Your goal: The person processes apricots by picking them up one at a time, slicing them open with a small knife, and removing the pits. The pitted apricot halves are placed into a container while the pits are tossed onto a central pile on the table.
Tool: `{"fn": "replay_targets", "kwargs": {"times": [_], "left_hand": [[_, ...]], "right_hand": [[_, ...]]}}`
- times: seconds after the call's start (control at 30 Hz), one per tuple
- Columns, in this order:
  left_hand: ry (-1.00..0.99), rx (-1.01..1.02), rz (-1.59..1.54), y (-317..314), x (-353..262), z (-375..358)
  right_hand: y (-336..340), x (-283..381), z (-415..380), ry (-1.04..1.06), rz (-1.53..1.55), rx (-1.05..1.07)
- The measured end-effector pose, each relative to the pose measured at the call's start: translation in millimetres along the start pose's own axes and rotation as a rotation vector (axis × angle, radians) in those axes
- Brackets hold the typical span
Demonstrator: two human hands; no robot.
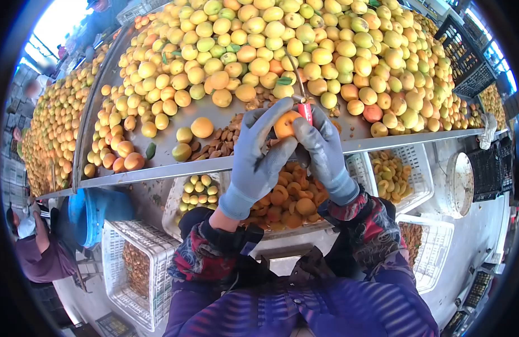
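Grey-gloved, my left hand (258,151) is closed round an orange apricot (285,124) above the metal table's front edge. My right hand (322,147), gloved alike, presses its thumb near the fruit and has a red-handled tool (305,112) between its fingers. A thin, bent metal rod (296,73) rises from around that handle; the tool's working end is hidden by the gloves. Brown apricot pits (217,140) lie on the table just left of my hands. Below them, a container holds split apricot halves (290,196).
Whole apricots (259,33) are heaped across the metal table (186,115), whose raised front rim (175,170) runs under my wrists. White crates (139,269) and a blue barrel (99,216) stand below. A white bucket (459,185) is at right. Another person (43,255) is at far left.
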State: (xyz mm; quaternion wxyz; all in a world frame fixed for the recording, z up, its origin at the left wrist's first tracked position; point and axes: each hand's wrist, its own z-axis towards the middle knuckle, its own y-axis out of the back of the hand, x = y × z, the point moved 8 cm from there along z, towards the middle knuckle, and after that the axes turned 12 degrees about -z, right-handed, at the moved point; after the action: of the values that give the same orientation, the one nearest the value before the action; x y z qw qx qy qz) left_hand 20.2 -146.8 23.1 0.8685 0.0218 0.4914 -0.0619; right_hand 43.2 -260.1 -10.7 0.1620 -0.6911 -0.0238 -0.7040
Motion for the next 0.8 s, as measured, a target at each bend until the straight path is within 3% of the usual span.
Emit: {"fn": "replay_targets", "kwargs": {"times": [0.03, 0.13, 0.3, 0.37, 0.43, 0.47, 0.57, 0.6, 0.8], "left_hand": [[-0.091, 0.008, 0.147, -2, -7, 0], [-0.086, -0.003, 0.293, -7, -15, -1], [-0.137, -0.148, 0.317, -8, -2, -7], [-0.157, -0.190, 0.314, -5, 0, -10], [0.316, -0.360, -0.295, 10, 43, -19], [0.548, -0.263, -0.530, 9, 55, -23], [0.676, -0.234, -0.769, 1, 49, -25], [0.745, -0.319, -0.881, 1, 52, -32], [0.711, -0.230, -0.941, 13, 53, -37]], "right_hand": [[0, 2, 0, 0.021, 0.073, -0.007], [-1, -2, -3, -0.027, 0.133, -0.023], [0, -6, -6, 0.013, 0.143, -0.150], [0, -1, -5, 0.085, -0.020, -0.145], [2, -9, -2, 0.066, -0.010, -0.093], [0, -10, -1, 0.048, 0.000, -0.041], [7, -1, -4, -0.073, -0.103, -0.082], [12, -2, -3, -0.086, -0.147, -0.143], [25, -14, 6, -0.098, -0.156, -0.047]]}}
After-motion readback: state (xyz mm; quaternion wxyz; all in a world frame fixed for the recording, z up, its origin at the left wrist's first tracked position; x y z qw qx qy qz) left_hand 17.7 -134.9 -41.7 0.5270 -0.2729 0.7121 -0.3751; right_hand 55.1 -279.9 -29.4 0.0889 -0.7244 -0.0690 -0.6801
